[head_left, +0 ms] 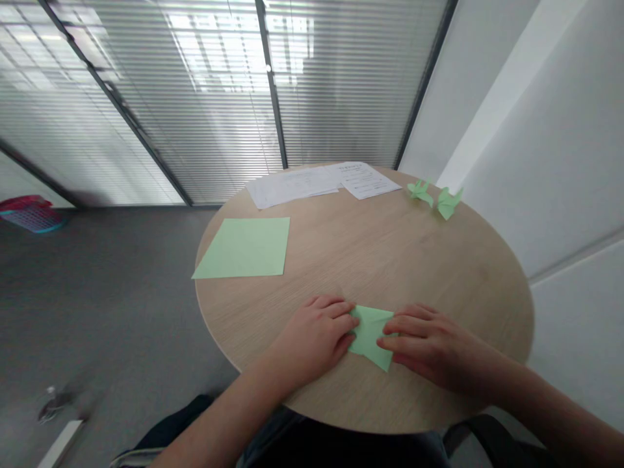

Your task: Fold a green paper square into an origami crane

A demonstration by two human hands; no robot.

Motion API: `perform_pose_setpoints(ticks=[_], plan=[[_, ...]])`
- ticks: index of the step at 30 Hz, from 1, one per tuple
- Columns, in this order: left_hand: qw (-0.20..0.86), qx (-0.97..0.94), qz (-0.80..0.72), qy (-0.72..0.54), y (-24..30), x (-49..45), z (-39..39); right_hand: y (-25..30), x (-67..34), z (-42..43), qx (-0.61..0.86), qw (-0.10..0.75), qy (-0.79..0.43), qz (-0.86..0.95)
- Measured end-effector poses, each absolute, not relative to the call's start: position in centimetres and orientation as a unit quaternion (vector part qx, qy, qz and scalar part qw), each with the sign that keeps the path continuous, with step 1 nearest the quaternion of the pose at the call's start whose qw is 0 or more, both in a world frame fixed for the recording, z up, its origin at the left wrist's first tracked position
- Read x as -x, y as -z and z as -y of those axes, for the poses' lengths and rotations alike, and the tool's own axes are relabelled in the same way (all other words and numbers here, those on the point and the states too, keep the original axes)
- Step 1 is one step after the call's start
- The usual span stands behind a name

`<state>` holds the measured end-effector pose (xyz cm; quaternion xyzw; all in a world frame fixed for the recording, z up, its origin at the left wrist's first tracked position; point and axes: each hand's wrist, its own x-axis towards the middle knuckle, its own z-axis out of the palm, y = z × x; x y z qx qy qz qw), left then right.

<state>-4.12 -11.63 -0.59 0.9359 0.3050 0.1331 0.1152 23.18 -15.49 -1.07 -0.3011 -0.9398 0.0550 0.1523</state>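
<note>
Pressing down: both hands flat on a folded green paper (371, 337), nothing clenched or gripped
Left hand (316, 335): fingers stretched out, tips resting on the paper's left edge
Right hand (429, 348): fingers stretched out too, lying over its right side
Where the paper is: near edge of the round wooden table (414, 273), right between the hands
Left and further back: a flat green sheet (244, 247)
Far edge: white printed pages (316, 182)
Far right: two little green folded figures (447, 202), side by side

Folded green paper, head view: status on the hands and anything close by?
Left hand and right hand flat, fingers pressing folded green paper on table. Flat green sheet lies apart.
</note>
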Motion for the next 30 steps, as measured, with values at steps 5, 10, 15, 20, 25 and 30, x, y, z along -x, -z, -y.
perform_pose_setpoints(ticks=[5,10,15,20,25,30], plan=[[0.143,-0.929,-0.312,-0.14,1.0,4.5,11.8,1.1,-23.0,15.2,0.286,0.144,-0.075,0.944],[0.179,-0.918,-0.32,-0.152,1.1,4.5,11.6,1.1,-23.2,15.5,0.301,0.166,-0.08,0.935],[0.196,-0.914,-0.321,-0.152,1.1,4.6,11.4,0.8,-22.6,15.5,0.289,0.176,-0.09,0.937],[0.209,-0.909,-0.326,-0.153,0.8,4.6,11.5,0.7,-22.8,15.7,0.294,0.175,-0.134,0.93],[0.215,-0.907,-0.324,-0.161,0.8,4.6,11.4,0.9,-22.7,16.0,0.296,0.16,-0.106,0.936],[0.216,-0.908,-0.319,-0.166,1.1,4.6,11.3,1.0,-21.7,16.1,0.281,0.163,-0.058,0.944]])
